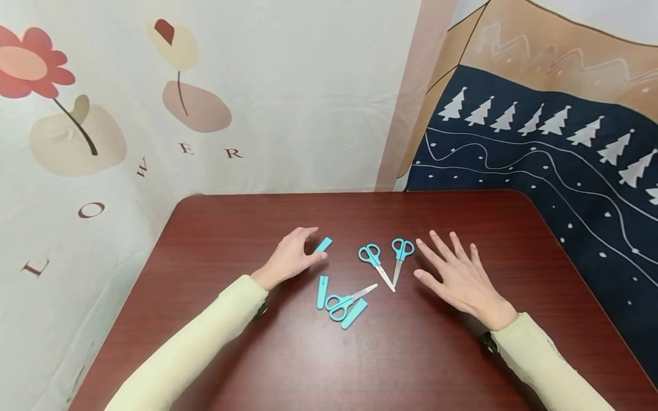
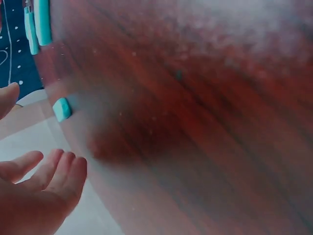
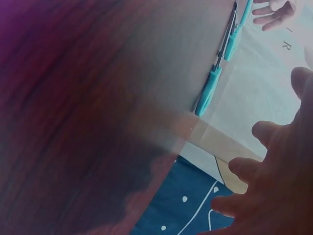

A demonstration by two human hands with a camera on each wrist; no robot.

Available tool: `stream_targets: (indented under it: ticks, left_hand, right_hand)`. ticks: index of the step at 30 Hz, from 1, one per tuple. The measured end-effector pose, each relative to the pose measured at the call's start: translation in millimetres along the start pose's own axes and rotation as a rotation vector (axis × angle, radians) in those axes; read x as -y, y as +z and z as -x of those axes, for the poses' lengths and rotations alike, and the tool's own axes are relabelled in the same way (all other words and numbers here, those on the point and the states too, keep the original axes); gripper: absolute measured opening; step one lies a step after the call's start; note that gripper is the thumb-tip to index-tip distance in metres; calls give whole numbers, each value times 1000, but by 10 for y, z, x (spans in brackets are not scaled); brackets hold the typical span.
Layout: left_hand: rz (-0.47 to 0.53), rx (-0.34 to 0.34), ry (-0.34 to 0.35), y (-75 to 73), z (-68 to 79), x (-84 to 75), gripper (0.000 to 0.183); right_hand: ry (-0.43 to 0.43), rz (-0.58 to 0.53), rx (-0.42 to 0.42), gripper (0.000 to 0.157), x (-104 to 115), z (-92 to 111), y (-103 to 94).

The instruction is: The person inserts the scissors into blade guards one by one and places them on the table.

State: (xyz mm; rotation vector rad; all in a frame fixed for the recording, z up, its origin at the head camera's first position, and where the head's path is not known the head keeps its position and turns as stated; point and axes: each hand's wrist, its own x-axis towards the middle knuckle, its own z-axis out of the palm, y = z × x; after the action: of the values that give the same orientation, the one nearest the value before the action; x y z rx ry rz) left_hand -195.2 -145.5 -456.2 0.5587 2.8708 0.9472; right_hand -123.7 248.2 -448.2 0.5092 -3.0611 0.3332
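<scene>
My left hand (image 1: 290,255), fingers loosely bent and thumb apart, hovers beside a teal scissors cap (image 1: 324,244) and holds nothing. The left wrist view shows a gap between its fingertips and that cap (image 2: 62,109). Over the right side of the table my right hand (image 1: 460,279) is spread, palm down and holding nothing. Nearest to it lie scissors with teal handles (image 1: 399,260); a second pair (image 1: 376,262) has its tip by the first pair's tip. Nearer the front, a third pair of scissors (image 1: 348,300) lies between two more teal caps, one upright in view (image 1: 322,292), one slanted (image 1: 354,314).
The dark red-brown table (image 1: 319,371) has rounded far corners. A pale cloth with printed flowers (image 1: 308,103) hangs behind it and on the left. To the right hangs a navy cloth with white trees (image 1: 514,148).
</scene>
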Motion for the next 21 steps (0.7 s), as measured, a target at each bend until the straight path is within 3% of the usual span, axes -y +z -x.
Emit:
stream_targets:
  ticks: [7, 15, 21]
  left_hand:
    - [11, 21, -1, 93, -131, 11, 56]
    - [-44, 8, 21, 134, -202, -39, 27]
    - [-41, 15, 5, 116, -192, -64, 25]
  right_hand:
    - [4, 6, 8, 78, -1, 0, 10]
    - [-20, 9, 9, 78, 13, -30, 17]
    - [-67, -19, 55, 79, 15, -137, 15]
